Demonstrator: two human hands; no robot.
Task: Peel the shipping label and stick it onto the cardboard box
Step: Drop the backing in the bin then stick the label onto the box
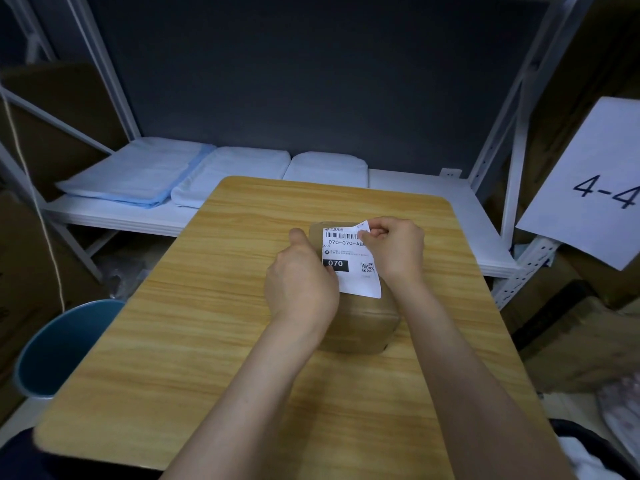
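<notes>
Shipping label (353, 263) sits on top of the cardboard box (360, 323), white, printed side up — barcode, "070-070-A8…", a black "070" block and a QR code readable. Its far right corner is lifted and curled off the box; the rest looks flat against the top, can't tell how much is stuck.

Right hand (393, 249) is closed in a pinch on that lifted corner. Left hand (301, 285) rests at the box's left edge, fingertips on the label's left margin by the black block, thumb pointing away up the side of the box; whether it grips or only presses, can't tell. Both forearms bare.

Box stands on a wood-grain table (194, 306) with rounded corners, slightly right of the table's middle.

Beyond the box: a white metal shelf unit (450, 209) against a dark wall, with three folded pale blue and white cloth stacks (145, 171) on the shelf board, left of the box line. A white wall socket (450, 173) is just above the shelf, behind-right of the box.

Left of the box, below table level — a blue bin (59, 344). Right of the box, a white sheet marked "4-4" (595, 181) hangs on the rack upright. Brown cartons (52, 133) are stacked in the dim sides of the room.
</notes>
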